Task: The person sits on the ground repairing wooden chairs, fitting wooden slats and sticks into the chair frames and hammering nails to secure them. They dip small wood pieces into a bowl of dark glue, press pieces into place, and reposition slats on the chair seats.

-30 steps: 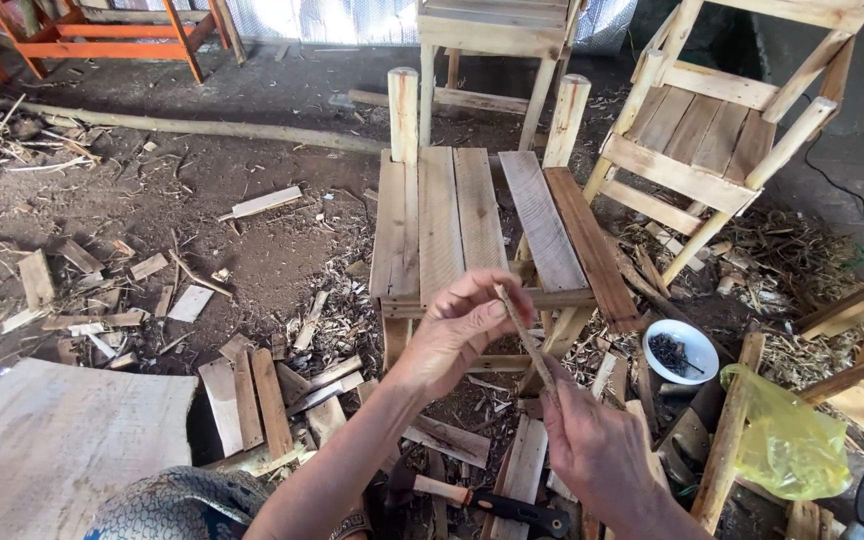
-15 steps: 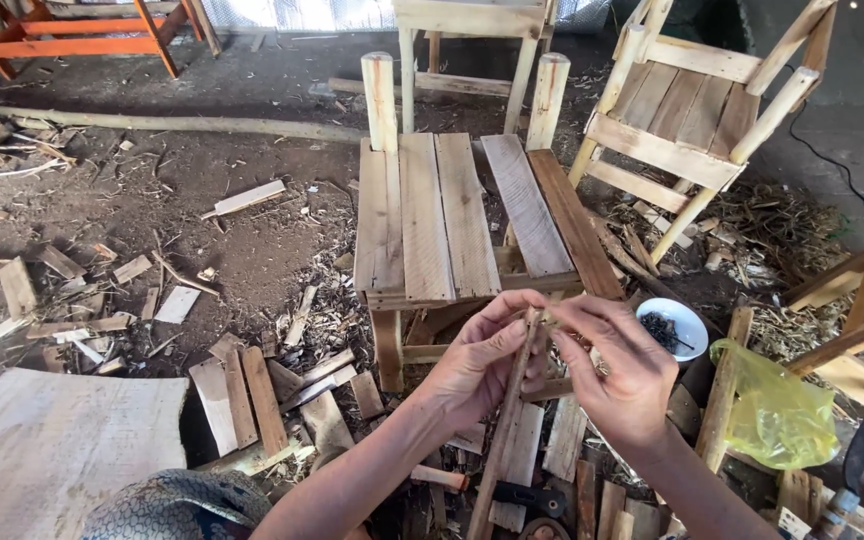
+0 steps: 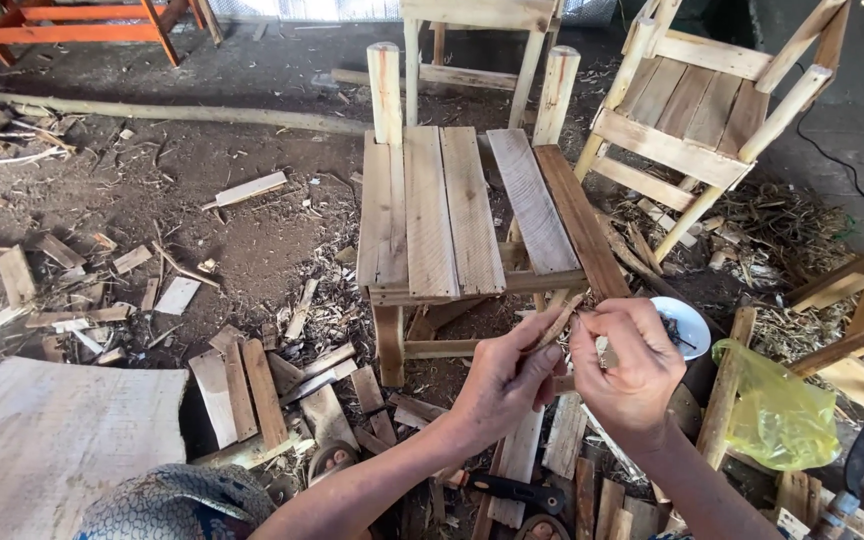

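**Both hands now closed together on one thin wood strip**

One second ago the right hand (image 3: 632, 375) was lower and apart from the left hand (image 3: 507, 385). Now the two hands meet in front of the chair seat (image 3: 472, 210), and the thin wood strip (image 3: 555, 330) stands tilted between them. The fingers of both hands are curled tight on it; what small thing the right fingers pinch, I cannot tell. It seems the work on the strip is beginning.

The seat's front edge is just behind the hands. The white bowl (image 3: 687, 322) and the yellow bag (image 3: 777, 415) are near on the right. A hammer (image 3: 512, 490) lies below. More open ground is on the left.
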